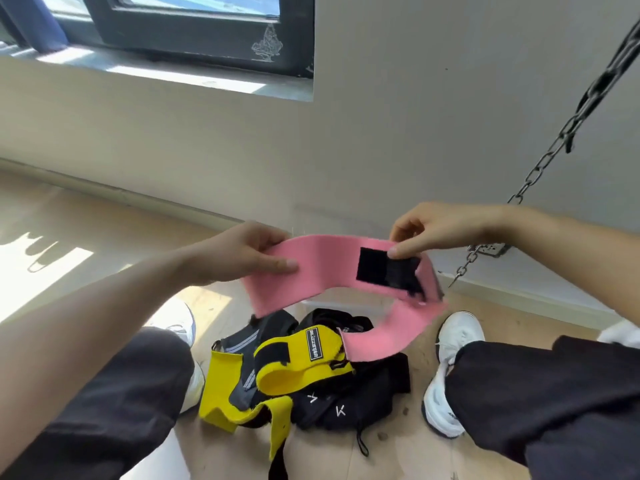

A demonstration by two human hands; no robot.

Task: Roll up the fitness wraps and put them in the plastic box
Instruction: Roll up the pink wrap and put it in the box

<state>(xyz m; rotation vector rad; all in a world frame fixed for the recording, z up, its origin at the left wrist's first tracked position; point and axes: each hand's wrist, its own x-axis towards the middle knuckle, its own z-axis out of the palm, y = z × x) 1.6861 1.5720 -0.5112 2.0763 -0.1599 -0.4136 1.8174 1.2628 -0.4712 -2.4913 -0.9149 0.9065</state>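
Head view: left hand point(242, 252) and right hand point(440, 230) pinch pink wrap point(325, 268) over wooden floor point(104, 216) beside wall point(415, 133)

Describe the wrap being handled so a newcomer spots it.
Above the heap of yellow and black wraps on the floor, left hand and right hand hold one strip up. It is the pink wrap, the only pink one, bearing a black patch.

Both bare forearms reach forward and a little inward, the left hand point(242, 252) pinches the pink wrap point(322, 271) with the thumb on its near face, and the right hand point(440, 230), fingers curled, pinches it further along.
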